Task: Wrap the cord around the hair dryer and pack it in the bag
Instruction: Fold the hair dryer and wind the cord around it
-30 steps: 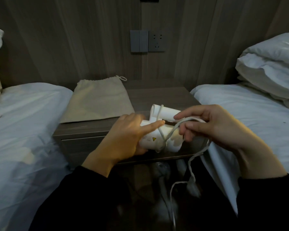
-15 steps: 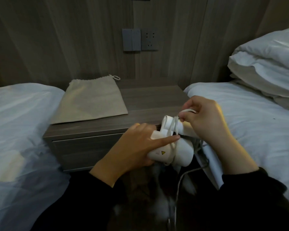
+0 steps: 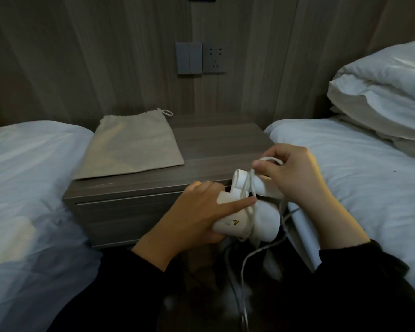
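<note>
A white folded hair dryer point(image 3: 261, 220) is held in front of the nightstand's right corner. My left hand point(image 3: 197, 216) grips its body from the left, with the index finger pressing the cord against it. My right hand point(image 3: 295, 176) pinches a loop of the white cord point(image 3: 272, 160) just above the dryer's handle. A few turns of cord lie around the dryer, and the loose end trails down to the floor. The beige drawstring bag point(image 3: 132, 144) lies flat on the nightstand, behind and left of my hands.
The wooden nightstand point(image 3: 216, 144) stands between two white beds point(image 3: 27, 178), one on each side. Stacked pillows point(image 3: 383, 92) rest on the right bed. A switch and wall socket point(image 3: 201, 58) sit on the panelled wall above the nightstand.
Both hands have carried the dryer down and to the right, off the nightstand top. My right hand has brought the cord loop up over the handle, closer to the dryer.
</note>
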